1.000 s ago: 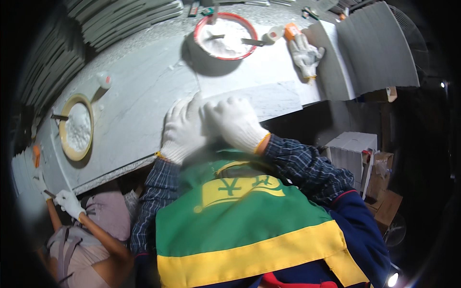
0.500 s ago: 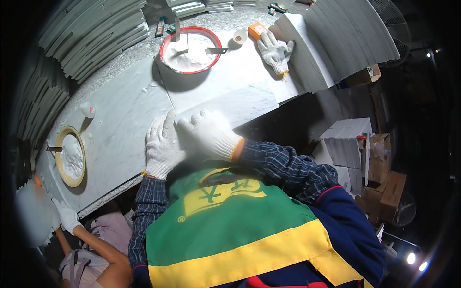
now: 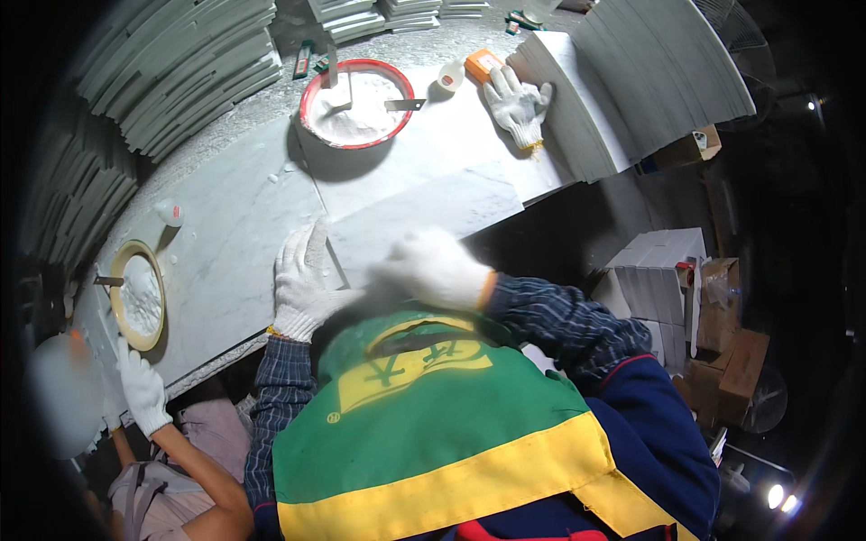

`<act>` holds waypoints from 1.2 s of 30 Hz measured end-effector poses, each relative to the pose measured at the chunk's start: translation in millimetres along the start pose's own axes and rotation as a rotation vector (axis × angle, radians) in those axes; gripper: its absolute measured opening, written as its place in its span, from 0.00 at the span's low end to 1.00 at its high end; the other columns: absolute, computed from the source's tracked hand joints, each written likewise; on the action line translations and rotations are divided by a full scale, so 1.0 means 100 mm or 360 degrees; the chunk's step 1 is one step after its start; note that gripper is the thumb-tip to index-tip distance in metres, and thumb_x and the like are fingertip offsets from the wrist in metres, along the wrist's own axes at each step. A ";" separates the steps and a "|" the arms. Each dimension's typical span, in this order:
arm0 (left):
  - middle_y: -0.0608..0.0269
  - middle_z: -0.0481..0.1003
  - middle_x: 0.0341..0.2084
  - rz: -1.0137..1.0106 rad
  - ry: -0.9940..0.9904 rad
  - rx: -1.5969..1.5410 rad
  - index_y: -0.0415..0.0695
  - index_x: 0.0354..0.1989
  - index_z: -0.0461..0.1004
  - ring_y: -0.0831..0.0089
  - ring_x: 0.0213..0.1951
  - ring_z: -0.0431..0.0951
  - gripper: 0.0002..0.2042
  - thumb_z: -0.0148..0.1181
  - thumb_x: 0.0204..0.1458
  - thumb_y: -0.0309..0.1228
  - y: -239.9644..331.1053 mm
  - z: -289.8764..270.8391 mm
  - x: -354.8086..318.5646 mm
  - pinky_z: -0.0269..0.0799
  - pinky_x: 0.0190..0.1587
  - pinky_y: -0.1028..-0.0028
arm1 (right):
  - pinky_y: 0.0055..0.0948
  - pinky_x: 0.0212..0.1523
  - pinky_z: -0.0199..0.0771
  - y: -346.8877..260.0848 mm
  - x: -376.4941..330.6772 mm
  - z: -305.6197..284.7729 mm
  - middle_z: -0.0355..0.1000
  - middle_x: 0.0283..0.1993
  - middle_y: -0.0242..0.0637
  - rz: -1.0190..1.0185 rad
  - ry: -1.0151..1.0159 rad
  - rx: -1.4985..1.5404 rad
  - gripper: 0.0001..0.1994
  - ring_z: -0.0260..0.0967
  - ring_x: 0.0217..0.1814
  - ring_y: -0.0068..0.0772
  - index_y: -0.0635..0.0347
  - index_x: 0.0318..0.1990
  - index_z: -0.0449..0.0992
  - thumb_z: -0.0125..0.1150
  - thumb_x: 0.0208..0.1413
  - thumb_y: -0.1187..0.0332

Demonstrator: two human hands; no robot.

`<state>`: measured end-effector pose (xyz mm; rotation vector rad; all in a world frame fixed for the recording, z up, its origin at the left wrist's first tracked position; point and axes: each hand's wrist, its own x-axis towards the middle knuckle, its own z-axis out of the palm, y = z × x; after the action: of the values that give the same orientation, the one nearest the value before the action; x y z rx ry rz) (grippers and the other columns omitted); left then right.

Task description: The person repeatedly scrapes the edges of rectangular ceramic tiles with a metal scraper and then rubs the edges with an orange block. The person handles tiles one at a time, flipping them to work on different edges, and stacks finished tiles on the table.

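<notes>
A white marble tile (image 3: 442,209) with grey veins lies slanted on the bench in front of me. My left hand (image 3: 302,281), in a white knitted glove, rests flat at the tile's left end, fingers stretched out and thumb pointing right. Over the tile's near edge is my gloved right hand (image 3: 437,269). Motion smears its fingers, so whether they hold anything is hidden. Beyond the tile stands a red-rimmed bowl (image 3: 356,140) of white powder or paste, with a scraper (image 3: 406,105) lying across its rim.
Stacked tiles (image 3: 649,81) stand at the right, beside a loose glove (image 3: 519,104) and an orange box (image 3: 483,63). More tile stacks (image 3: 180,63) line the far left. A cream bowl (image 3: 161,316) sits near a co-worker's gloved hand (image 3: 144,388). Cartons (image 3: 663,270) stand lower right.
My right hand has moved right and slightly down along the tile's near edge, away from my left hand. My left hand stays nearly in place. The co-worker's gloved hand has shifted up toward the cream bowl.
</notes>
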<state>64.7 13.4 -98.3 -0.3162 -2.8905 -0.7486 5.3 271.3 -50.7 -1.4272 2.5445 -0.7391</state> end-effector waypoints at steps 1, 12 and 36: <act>0.53 0.64 0.72 -0.0013 -0.0033 -0.0026 0.46 0.78 0.55 0.51 0.70 0.64 0.61 0.82 0.31 0.47 0.00 -0.02 0.00 0.58 0.74 0.52 | 0.46 0.30 0.76 0.12 -0.16 -0.09 0.76 0.30 0.37 0.0082 0.0031 -0.0118 0.11 0.78 0.34 0.44 0.45 0.45 0.82 0.61 0.54 0.68; 0.48 0.65 0.68 -0.0154 -0.0179 0.0090 0.47 0.78 0.55 0.49 0.72 0.59 0.62 0.84 0.30 0.51 0.07 -0.06 0.00 0.54 0.76 0.52 | 0.49 0.54 0.75 1.03 -1.01 -0.78 0.76 0.53 0.45 0.1119 0.0191 -0.0760 0.37 0.73 0.57 0.52 0.52 0.66 0.73 0.78 0.47 0.53; 0.49 0.65 0.71 -0.0501 0.0493 -0.1286 0.41 0.80 0.51 0.58 0.68 0.70 0.56 0.78 0.39 0.21 0.37 -0.71 0.14 0.67 0.71 0.58 | 0.58 0.64 0.68 0.59 -0.36 -0.60 0.65 0.67 0.60 0.0022 0.0829 -0.0377 0.47 0.64 0.67 0.65 0.54 0.62 0.77 0.87 0.23 0.59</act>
<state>66.0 12.2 -17.4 0.1803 -2.2376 -1.8148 -41.2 347.5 -30.3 -1.4299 3.1211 -0.9369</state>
